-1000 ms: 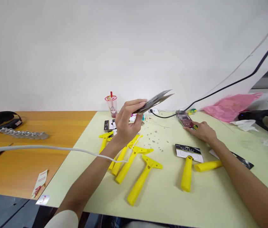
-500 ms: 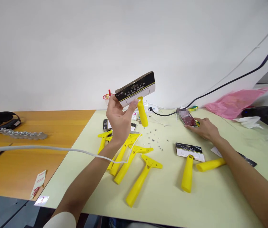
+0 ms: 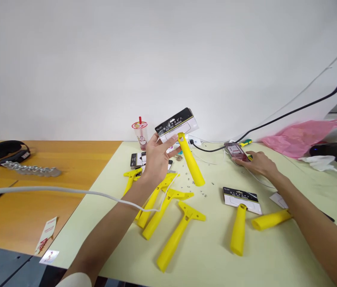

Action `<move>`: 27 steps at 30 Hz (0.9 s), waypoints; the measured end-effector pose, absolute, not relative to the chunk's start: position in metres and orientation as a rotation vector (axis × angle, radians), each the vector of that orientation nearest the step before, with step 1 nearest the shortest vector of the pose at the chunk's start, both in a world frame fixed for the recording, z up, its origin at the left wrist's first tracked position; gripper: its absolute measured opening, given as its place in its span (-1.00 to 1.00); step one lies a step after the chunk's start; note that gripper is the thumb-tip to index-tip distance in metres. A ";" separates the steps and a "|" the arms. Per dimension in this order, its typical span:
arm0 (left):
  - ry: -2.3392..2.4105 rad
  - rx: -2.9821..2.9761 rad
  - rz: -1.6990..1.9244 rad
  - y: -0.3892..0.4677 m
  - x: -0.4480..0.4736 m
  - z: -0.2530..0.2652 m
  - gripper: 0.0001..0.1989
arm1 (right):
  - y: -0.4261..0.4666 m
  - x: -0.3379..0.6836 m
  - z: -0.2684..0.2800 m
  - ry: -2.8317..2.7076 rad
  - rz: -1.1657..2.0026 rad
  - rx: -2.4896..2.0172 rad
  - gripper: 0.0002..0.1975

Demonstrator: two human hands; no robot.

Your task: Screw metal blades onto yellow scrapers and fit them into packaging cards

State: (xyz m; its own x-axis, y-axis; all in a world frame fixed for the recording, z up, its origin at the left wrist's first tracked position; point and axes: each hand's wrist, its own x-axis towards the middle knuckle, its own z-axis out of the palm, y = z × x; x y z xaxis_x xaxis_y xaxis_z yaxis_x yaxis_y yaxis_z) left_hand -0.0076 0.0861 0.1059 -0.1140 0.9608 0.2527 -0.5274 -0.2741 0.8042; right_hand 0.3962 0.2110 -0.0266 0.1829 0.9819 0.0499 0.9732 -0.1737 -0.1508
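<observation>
We hold the carded yellow handle (image 3: 192,165) pinched in our left hand (image 3: 158,159), raised above the surface (image 3: 210,247); our right hand (image 3: 259,163), well apart from it, touches the phone (image 3: 235,152); whether that hand grips, we cannot tell.

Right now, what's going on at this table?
A person's left hand holds a carded scraper above the table. The right hand is at the phone. Two more carded scrapers lie to the right, bare scrapers left of them, with small metal bits scattered beyond.
</observation>
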 end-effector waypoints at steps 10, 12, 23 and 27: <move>0.635 0.831 1.568 0.089 -0.010 0.105 -0.52 | 0.261 0.367 -0.009 -1.811 0.215 -2.426 -0.09; 0.623 0.828 1.565 0.088 -0.011 0.107 -0.54 | 0.267 0.364 -0.008 -1.809 0.222 -2.436 -0.08; 0.483 0.754 1.454 0.072 -0.008 0.118 -0.64 | 0.272 0.364 -0.010 -1.817 0.223 -2.407 -0.27; 0.423 0.703 1.358 0.069 -0.007 0.118 -0.68 | 0.268 0.379 -0.008 -1.826 0.384 -2.355 -0.41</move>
